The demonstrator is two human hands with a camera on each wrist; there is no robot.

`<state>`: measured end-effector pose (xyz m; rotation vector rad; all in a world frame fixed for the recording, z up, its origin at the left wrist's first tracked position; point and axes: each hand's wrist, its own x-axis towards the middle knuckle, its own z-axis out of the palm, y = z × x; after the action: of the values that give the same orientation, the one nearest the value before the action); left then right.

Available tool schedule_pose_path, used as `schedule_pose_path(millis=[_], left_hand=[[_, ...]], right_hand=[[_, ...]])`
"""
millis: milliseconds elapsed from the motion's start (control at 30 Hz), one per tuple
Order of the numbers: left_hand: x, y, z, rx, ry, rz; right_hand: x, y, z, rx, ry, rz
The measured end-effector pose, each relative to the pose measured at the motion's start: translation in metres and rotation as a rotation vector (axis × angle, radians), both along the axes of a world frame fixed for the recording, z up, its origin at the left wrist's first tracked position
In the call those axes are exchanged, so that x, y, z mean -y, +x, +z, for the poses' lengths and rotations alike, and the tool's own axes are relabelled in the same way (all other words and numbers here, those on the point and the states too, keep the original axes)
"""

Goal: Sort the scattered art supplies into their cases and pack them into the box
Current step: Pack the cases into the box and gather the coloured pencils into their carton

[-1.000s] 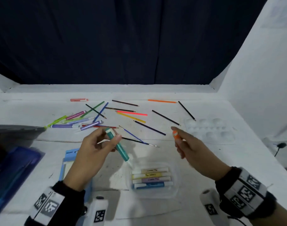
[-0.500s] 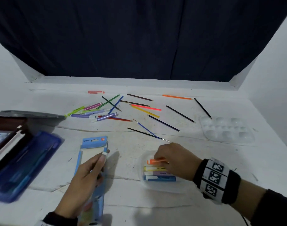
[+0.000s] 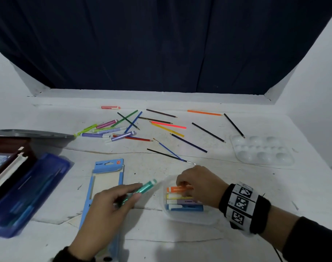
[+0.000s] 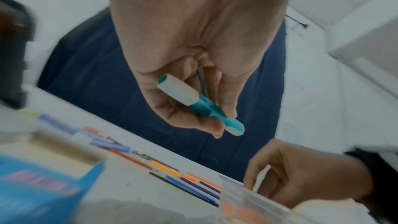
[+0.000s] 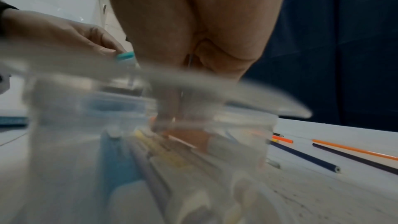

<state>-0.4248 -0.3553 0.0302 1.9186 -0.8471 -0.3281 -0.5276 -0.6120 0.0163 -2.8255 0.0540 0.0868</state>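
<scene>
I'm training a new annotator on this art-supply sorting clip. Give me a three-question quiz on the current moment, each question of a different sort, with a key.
1. True or false: the left hand holds a teal marker.
2. Multiple choice: the right hand has its fingers at which marker in the clear case? A) blue B) orange C) yellow
3. Fill in: the white paint palette lies on the table's far ____ side, seen from the head view.

Key: 1 true; 2 B, the orange marker, topmost in the row; 3 right.
</scene>
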Motion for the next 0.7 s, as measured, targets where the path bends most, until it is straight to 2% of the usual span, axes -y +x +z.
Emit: schedule_pose_path(millis=[167,267,367,533,700], left_hand=[[0.051,-0.002,-0.002,0.386,0.115,-0.351],[0.082,-0.001,-0.004,0.539,0.216,-0.486],[0.109,-0.008,-0.005,0.727,0.349,-0.57],[0.134,-0.023,-0.004,0.836,0.592,-0.611],[0.144,-0.026,-0.001,0.865,0.663,-0.585]], right_hand=[[0.016,-0.019,0.015,0.162,0.163,-0.127],[0.029,-0.035,0.018,0.262,0.106,-0.183],[0.038,-0.05,0.01,0.271,0.069,-0.217],[0.039,-0.061,-0.002,0.081,0.108,-0.21],[0.036,-0.057,-0.007,-0.004,0.139,-0.212]])
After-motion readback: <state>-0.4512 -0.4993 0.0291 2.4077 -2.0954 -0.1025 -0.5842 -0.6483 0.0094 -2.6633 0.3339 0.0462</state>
